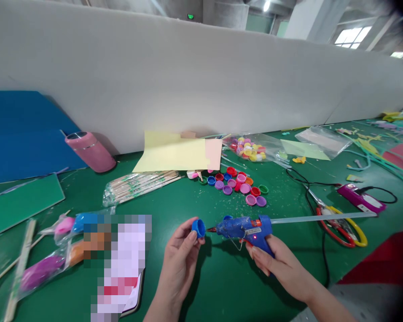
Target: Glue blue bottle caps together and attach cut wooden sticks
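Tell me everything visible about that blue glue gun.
The blue glue gun, smudged and plastic-looking, is held roughly level above the green table by the right hand around its handle. Its dark nozzle points toward the blue cap in the left hand; contact is unclear. A translucent stick extends behind. A pale label and small red light show.

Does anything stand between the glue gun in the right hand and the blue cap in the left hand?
Nothing visible does. The glue gun in the right hand points its nozzle toward the blue cap held by the left hand; whether the two touch, I cannot tell.
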Demonstrator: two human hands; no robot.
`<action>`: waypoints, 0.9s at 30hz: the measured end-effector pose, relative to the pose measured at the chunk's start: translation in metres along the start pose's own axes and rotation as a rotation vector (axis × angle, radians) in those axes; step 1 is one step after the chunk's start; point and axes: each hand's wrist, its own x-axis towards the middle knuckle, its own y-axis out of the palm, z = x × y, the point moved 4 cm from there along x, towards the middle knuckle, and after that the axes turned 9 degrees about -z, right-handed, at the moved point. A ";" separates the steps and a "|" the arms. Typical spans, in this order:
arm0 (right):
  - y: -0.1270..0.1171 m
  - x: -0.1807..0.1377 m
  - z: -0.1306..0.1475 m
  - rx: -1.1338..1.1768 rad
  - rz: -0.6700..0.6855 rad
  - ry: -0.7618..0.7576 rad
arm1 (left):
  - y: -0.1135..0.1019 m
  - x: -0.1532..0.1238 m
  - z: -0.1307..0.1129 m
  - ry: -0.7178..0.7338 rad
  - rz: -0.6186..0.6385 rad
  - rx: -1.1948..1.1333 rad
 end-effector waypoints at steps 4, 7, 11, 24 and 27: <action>0.000 -0.001 -0.001 -0.001 -0.004 0.010 | 0.000 -0.001 -0.001 0.003 0.001 -0.005; 0.000 -0.001 -0.001 0.004 -0.001 0.014 | 0.000 -0.001 -0.001 -0.003 0.001 -0.004; 0.000 -0.001 0.000 0.002 -0.003 0.007 | 0.000 -0.001 -0.001 0.000 -0.010 -0.006; 0.003 -0.009 0.012 -0.055 0.016 0.046 | 0.001 -0.001 0.000 -0.003 -0.016 -0.008; 0.004 -0.009 0.013 -0.055 0.018 0.046 | 0.002 0.000 0.000 -0.003 -0.009 -0.007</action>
